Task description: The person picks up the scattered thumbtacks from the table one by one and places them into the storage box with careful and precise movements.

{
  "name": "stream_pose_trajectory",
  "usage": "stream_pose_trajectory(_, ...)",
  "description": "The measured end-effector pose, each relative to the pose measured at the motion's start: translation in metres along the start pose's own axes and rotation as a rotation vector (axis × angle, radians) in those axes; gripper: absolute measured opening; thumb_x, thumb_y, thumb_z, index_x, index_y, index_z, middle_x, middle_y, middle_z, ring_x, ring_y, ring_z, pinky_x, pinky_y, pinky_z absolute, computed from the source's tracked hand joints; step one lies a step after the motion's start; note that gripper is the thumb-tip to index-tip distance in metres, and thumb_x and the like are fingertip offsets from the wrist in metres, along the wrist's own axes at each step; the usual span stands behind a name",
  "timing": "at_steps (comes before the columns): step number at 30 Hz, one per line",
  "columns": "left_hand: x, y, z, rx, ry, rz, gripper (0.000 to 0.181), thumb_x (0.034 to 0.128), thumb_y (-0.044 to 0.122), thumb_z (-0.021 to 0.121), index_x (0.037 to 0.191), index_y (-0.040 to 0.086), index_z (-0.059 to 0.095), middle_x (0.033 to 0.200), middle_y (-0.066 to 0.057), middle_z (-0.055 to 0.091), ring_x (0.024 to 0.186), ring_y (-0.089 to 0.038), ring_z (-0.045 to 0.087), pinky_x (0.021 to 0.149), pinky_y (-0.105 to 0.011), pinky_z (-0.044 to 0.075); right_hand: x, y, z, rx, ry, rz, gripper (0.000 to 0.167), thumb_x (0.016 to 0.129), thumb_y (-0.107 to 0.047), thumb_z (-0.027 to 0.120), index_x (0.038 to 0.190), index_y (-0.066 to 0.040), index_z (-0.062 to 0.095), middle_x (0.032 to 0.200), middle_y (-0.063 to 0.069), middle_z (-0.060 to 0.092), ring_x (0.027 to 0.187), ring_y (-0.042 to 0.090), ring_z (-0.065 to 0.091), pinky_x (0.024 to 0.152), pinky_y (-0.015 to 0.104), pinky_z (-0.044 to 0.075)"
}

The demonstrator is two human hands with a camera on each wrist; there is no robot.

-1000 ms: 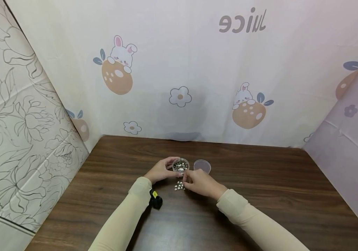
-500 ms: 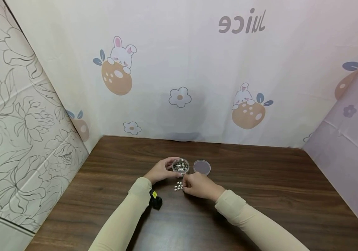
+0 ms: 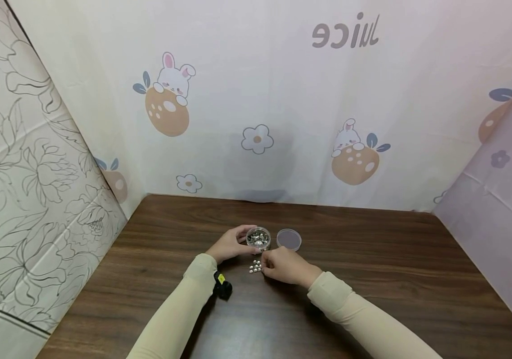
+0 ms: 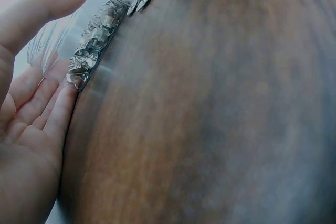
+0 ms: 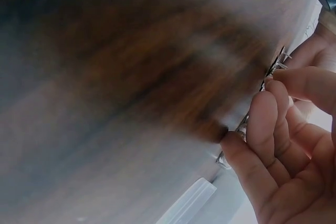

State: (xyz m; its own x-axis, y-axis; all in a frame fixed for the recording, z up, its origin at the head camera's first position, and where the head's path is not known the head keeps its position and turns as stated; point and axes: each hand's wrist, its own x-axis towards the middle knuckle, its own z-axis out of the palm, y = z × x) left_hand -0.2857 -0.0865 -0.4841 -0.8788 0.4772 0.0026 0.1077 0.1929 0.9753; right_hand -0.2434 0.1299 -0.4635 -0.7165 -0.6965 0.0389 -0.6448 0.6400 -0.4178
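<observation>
Silver thumbtacks point(image 3: 259, 238) fill an uncovered round clear container point(image 3: 258, 228), which my left hand point(image 3: 230, 244) grips from the left. In the left wrist view, the thumb and fingers of my left hand point(image 4: 32, 103) stand around the container's clear wall point(image 4: 59, 38). A small cluster of tacks point(image 3: 254, 267) lies on the table in front of it, points up in the left wrist view. At the cluster's right edge, my right hand point(image 3: 288, 265) has its fingers curled low; in the right wrist view the right hand's point(image 5: 294, 150) thumb and a fingertip pinch around a mostly hidden tack.
A round clear lid point(image 3: 289, 239) lies right of the container, behind my right hand. Strapped at my left wrist is a black device point(image 3: 223, 286) with a yellow mark. The brown wooden table point(image 3: 373, 249) ends at a patterned cloth point(image 3: 256, 174) behind.
My right hand has come slightly down from the container's front edge to the loose tacks and then stays nearly still. My left hand has kept its grip on the container.
</observation>
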Motion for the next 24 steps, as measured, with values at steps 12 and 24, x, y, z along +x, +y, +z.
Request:
stream_pose_trajectory(12,0.0,0.0,0.0,0.003,-0.003,0.0,0.069,0.0859,0.014,0.082,0.147,0.009,0.05,0.144,-0.016,0.052,0.137,-0.035,0.044,0.112,-0.05,0.038,0.002,0.01,0.0,0.064,-0.041,-0.017,0.007,0.097,-0.009,0.065,0.093,-0.015,0.066,0.063,-0.012,0.052,0.053,0.001,0.043,0.051,0.022,0.043)
stream_pose_trajectory(24,0.004,-0.008,-0.001,0.016,0.004,-0.002,0.069,0.0866,0.016,0.082,0.147,0.01,0.05,0.144,-0.012,0.052,0.137,-0.032,0.045,0.112,-0.048,0.037,0.003,0.015,-0.008,0.122,0.052,-0.051,0.007,0.096,-0.008,0.064,0.092,-0.014,0.066,0.068,-0.012,0.056,0.057,0.0,0.049,0.055,0.023,0.047)
